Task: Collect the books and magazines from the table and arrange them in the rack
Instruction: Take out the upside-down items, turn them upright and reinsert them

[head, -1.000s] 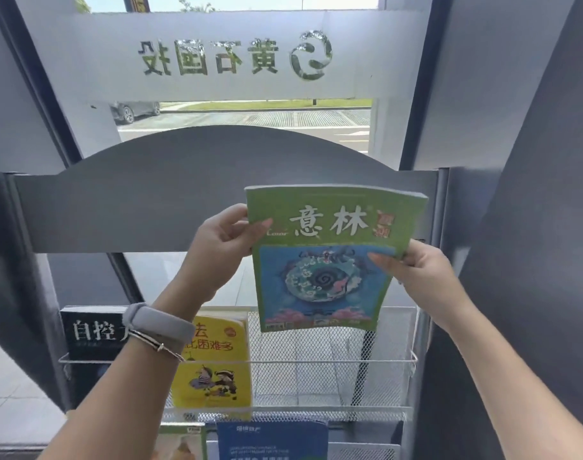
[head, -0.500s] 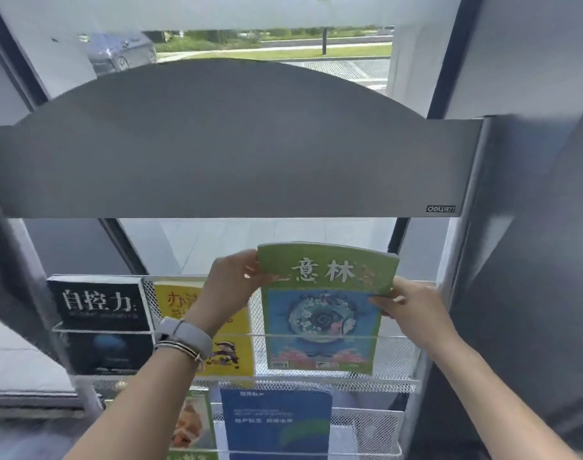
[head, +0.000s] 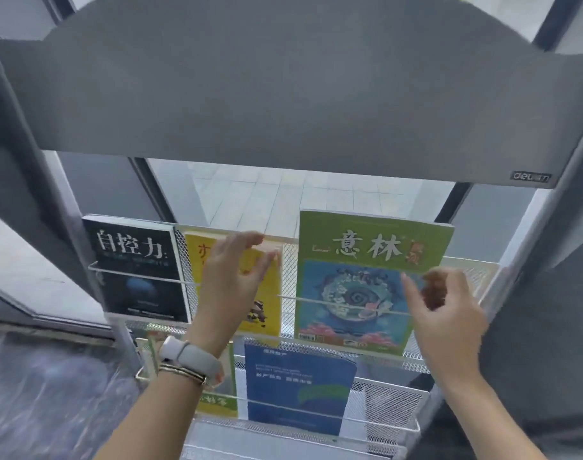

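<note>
I get plenty of daylight, all from the glass behind the rack (head: 316, 94), so its grey top panel reads flat and dull against the bright paving outside. Both hands smear with motion blur, the right hand (head: 449, 313) worst. Straight uprights bow at my frame edges, and the lower-left floor (head: 44, 393) streaks soft.

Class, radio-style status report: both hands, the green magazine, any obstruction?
Left hand open, right hand open, both empty. Green magazine upright in top shelf, behind rail. Nothing obstructing.
</note>
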Action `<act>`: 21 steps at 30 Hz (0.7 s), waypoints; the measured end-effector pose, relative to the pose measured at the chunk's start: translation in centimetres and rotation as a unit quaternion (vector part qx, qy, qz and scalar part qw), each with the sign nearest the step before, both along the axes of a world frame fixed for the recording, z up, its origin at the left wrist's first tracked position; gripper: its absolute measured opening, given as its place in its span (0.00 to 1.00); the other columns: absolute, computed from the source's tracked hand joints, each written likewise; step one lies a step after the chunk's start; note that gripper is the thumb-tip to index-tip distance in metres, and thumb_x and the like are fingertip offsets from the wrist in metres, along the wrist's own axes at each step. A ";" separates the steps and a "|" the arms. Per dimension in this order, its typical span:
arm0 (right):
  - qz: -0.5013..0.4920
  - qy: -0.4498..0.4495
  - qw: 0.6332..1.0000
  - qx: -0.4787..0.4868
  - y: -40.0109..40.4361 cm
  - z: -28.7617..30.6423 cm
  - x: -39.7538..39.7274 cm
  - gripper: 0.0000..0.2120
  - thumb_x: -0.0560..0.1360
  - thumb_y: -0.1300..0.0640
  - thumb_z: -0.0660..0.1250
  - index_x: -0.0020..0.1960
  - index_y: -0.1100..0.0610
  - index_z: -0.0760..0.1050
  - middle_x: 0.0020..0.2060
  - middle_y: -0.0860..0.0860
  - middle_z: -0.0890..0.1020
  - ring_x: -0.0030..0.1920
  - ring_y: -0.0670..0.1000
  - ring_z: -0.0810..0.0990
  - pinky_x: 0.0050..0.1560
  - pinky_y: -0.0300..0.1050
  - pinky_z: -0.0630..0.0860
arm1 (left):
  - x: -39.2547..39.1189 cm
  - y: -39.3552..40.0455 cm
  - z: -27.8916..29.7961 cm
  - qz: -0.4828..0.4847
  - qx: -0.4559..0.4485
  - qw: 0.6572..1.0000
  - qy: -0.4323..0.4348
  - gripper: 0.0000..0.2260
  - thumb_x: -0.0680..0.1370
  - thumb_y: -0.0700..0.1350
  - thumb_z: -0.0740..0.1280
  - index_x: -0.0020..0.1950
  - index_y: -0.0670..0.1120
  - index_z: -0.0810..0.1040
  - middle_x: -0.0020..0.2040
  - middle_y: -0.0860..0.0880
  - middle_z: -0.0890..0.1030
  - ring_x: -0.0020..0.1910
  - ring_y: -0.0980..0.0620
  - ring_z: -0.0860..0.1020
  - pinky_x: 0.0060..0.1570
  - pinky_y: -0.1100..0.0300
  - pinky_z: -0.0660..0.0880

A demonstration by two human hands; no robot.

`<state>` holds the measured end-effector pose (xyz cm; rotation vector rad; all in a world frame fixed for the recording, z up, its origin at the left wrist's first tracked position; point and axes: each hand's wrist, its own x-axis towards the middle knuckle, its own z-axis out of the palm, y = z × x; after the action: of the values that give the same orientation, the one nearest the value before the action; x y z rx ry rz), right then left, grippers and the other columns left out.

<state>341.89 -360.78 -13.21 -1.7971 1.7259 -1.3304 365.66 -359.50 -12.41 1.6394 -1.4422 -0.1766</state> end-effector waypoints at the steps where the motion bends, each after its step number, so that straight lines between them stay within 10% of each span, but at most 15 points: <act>1: 0.048 0.005 0.999 0.009 0.9 -1.2 1.6 0.10 0.72 0.59 0.72 0.44 0.55 0.70 0.32 0.41 0.73 0.32 0.45 0.75 0.36 0.26 0.72 | 0.8 1.5 -1.2 0.007 -0.006 1.000 0.023 0.11 0.72 0.44 0.69 0.53 0.46 0.77 0.47 0.53 0.77 0.47 0.54 0.76 0.49 0.66 0.71; 5: 0.242 0.063 0.951 0.184 4.3 -7.8 8.5 0.05 0.75 0.53 0.69 0.50 0.51 0.77 0.41 0.41 0.80 0.46 0.41 0.80 0.46 0.30 0.70 | 4.6 7.5 -8.4 0.022 0.066 0.995 0.074 0.06 0.72 0.44 0.69 0.45 0.55 0.76 0.43 0.60 0.78 0.47 0.65 0.76 0.46 0.74 0.70; 7: 0.291 0.107 0.917 0.251 6.0 -11.0 11.9 0.18 0.77 0.42 0.61 0.60 0.51 0.77 0.55 0.43 0.81 0.59 0.42 0.78 0.56 0.31 0.68 | 7.1 10.1 -12.4 0.050 0.138 0.982 0.116 0.10 0.72 0.44 0.69 0.42 0.60 0.74 0.42 0.61 0.78 0.46 0.66 0.77 0.44 0.76 0.69; 12: 0.344 0.212 0.865 0.298 7.7 -16.1 19.9 0.30 0.81 0.45 0.55 0.78 0.46 0.46 0.78 0.41 0.50 0.77 0.44 0.52 0.73 0.38 0.59 | 13.9 12.8 -19.6 0.114 0.263 0.935 0.210 0.11 0.75 0.45 0.65 0.54 0.56 0.71 0.53 0.57 0.75 0.56 0.54 0.73 0.55 0.63 0.69; 16: 0.268 0.309 0.888 0.212 7.2 -19.7 25.3 0.38 0.68 0.50 0.76 0.72 0.64 0.65 0.69 0.56 0.73 0.69 0.57 0.73 0.66 0.47 0.72 | 18.4 11.2 -22.0 0.083 0.258 0.947 0.173 0.20 0.77 0.41 0.60 0.67 0.55 0.63 0.65 0.55 0.66 0.65 0.50 0.69 0.66 0.49 0.67; 21: 0.187 0.424 0.880 0.107 5.4 -21.1 28.7 0.30 0.49 0.52 0.85 0.49 0.60 0.84 0.42 0.52 0.87 0.43 0.55 0.87 0.43 0.51 0.83 | 20.9 8.2 -23.2 0.039 0.245 0.938 0.240 0.26 0.76 0.32 0.54 0.73 0.45 0.56 0.73 0.48 0.62 0.68 0.60 0.58 0.64 0.72 0.57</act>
<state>370.62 -355.37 -34.34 -2.5963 1.6265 -0.1486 386.59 -351.26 -35.59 1.8681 -0.9970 -0.8886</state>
